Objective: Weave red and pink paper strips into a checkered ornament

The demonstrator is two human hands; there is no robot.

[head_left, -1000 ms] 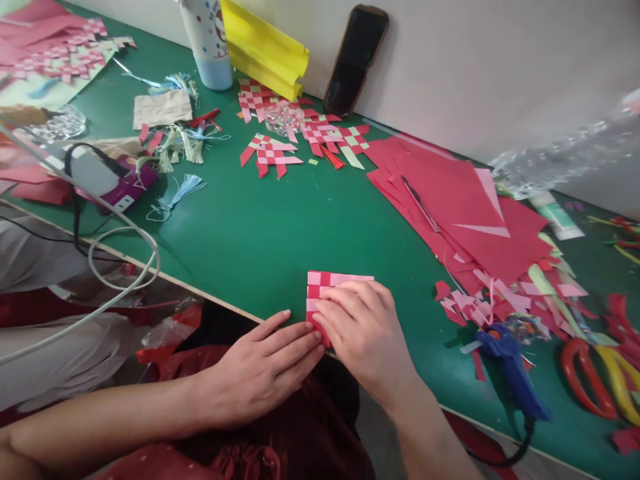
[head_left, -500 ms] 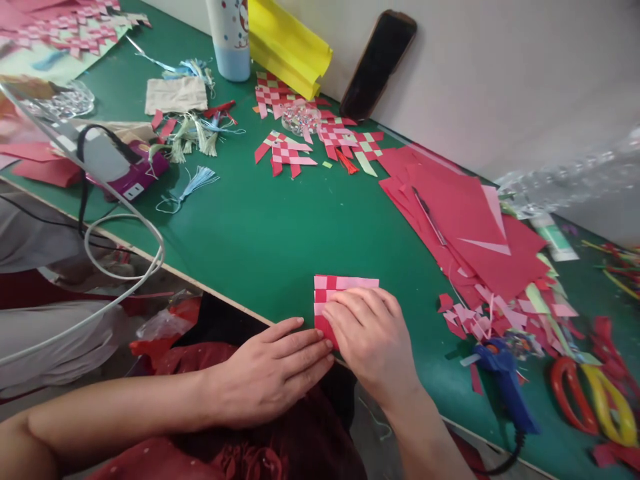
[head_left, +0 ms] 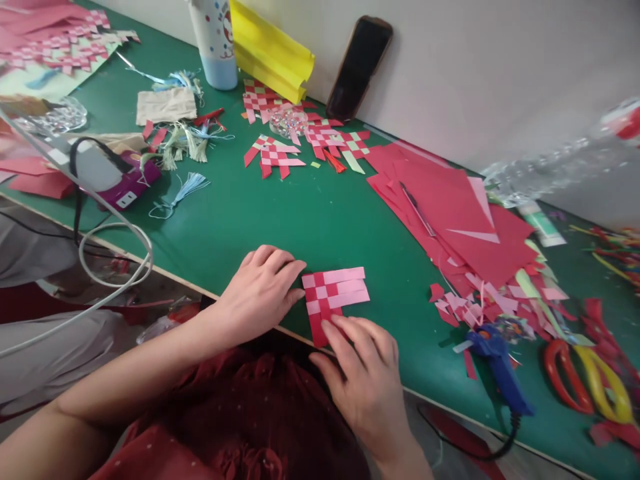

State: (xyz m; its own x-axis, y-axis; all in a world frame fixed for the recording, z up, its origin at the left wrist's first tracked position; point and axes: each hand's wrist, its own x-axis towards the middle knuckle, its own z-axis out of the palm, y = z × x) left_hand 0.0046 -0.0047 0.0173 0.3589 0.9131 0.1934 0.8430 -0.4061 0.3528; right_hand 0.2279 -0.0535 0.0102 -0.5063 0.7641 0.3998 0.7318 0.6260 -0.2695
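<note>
Pink-red woven paper (head_left: 321, 291) lies just right of your left hand (head_left: 260, 290), touching your right hand (head_left: 367, 370), both thumbs apart from fingers.

woven paper piece (head_left: 327, 292): lying at desk (head_left: 240, 220) near edge | left hand (head_left: 263, 291): just beside it | right hand (head_left: 369, 373): touching its red strips | phone (head_left: 359, 67): propped at far edge

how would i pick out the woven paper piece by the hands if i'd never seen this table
Find the green table, then its near edge, where the left hand and right hand are. The small woven paper piece lies between them, checked red and pink with loose strip ends. Unlike the checked pieces farther back, it alone lies by the hands.
</note>
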